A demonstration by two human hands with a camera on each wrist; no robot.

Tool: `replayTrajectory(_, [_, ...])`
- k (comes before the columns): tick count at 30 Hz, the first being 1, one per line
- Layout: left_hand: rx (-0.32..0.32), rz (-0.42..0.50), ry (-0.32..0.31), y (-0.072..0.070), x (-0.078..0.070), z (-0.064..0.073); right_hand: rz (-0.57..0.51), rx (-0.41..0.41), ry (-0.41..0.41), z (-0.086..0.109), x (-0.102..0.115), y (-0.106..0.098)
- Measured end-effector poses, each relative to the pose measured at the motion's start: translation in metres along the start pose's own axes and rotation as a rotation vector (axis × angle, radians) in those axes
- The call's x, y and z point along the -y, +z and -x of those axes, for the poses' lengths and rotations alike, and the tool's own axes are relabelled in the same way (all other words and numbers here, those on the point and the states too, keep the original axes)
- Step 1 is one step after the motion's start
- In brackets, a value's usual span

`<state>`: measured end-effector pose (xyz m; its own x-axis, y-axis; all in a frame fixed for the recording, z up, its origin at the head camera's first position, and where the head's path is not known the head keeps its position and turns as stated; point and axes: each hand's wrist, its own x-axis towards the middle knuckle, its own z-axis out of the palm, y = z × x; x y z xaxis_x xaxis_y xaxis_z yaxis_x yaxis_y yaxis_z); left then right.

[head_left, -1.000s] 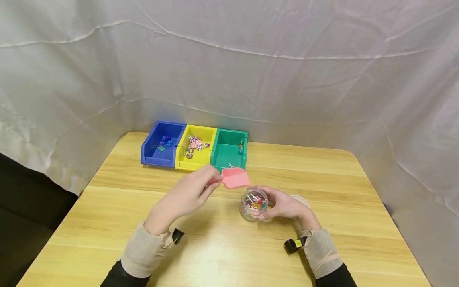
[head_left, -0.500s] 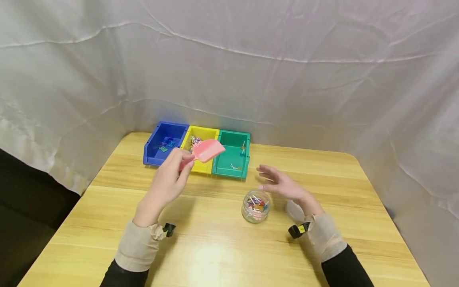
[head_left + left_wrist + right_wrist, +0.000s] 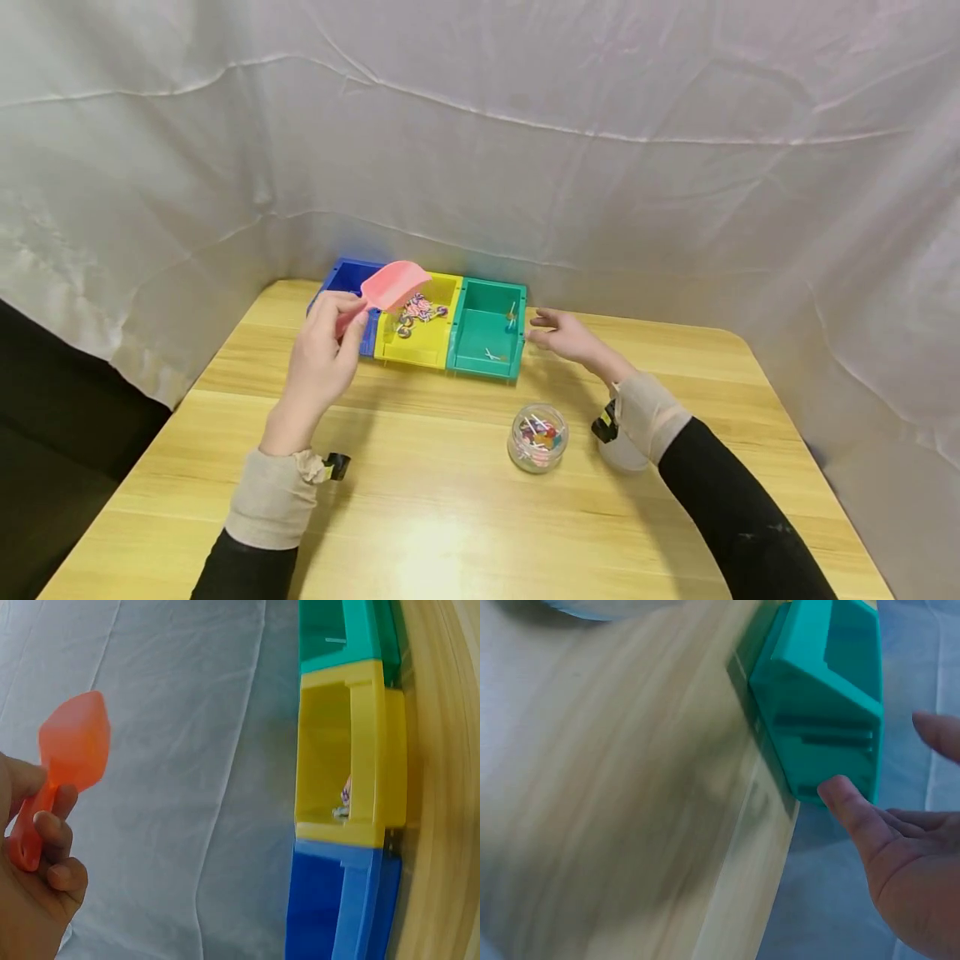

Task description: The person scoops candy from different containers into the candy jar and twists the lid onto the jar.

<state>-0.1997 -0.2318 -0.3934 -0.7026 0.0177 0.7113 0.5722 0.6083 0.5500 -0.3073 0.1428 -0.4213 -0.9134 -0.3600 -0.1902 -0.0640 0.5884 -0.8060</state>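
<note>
My left hand (image 3: 321, 354) grips a pink scoop (image 3: 393, 285) by its handle, held up over the blue bin (image 3: 347, 273) and the yellow bin (image 3: 412, 350). In the left wrist view the scoop's blade (image 3: 75, 739) carries nothing that shows. My right hand (image 3: 572, 340) reaches out beside the green bin (image 3: 483, 333), fingers extended and holding nothing; in the right wrist view a fingertip (image 3: 838, 787) overlaps the bin's side wall. Striped lollipops (image 3: 422, 310) lie in the yellow bin, and a few lollipops (image 3: 495, 355) in the green one.
A glass jar (image 3: 537, 439) of mixed lollipops stands open on the wooden table (image 3: 420, 467). To its right lies a pale round lid (image 3: 624, 454), partly under the right forearm. A grey curtain (image 3: 480, 167) hangs behind the bins.
My right hand has let go of the jar and moved up to the green bin's side. The left hand has carried the scoop from near the jar leftward and up over the bins.
</note>
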Motion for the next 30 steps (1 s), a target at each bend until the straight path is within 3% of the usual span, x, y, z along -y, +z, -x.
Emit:
replayTrajectory(4, [-0.015, -0.051, -0.004, -0.006, 0.009, -0.009, -0.058, -0.005, 0.068, -0.016, 0.006, 0.003])
replayTrajectory(9, [0.033, -0.172, -0.016, -0.015, 0.022, -0.019, -0.084, 0.012, 0.11, -0.029, 0.009, 0.009])
replayTrajectory(20, [0.234, -0.361, -0.11, -0.028, 0.036, -0.041, -0.17, 0.089, 0.145, -0.03, 0.017, 0.013])
replayTrajectory(25, [0.318, -0.446, -0.205, -0.029, 0.039, -0.053, -0.191, 0.085, 0.165, -0.029, 0.024, 0.011])
replayTrajectory(30, [0.415, -0.546, -0.289, -0.03, 0.045, -0.057, -0.213, 0.1, 0.186, -0.027, 0.026, 0.011])
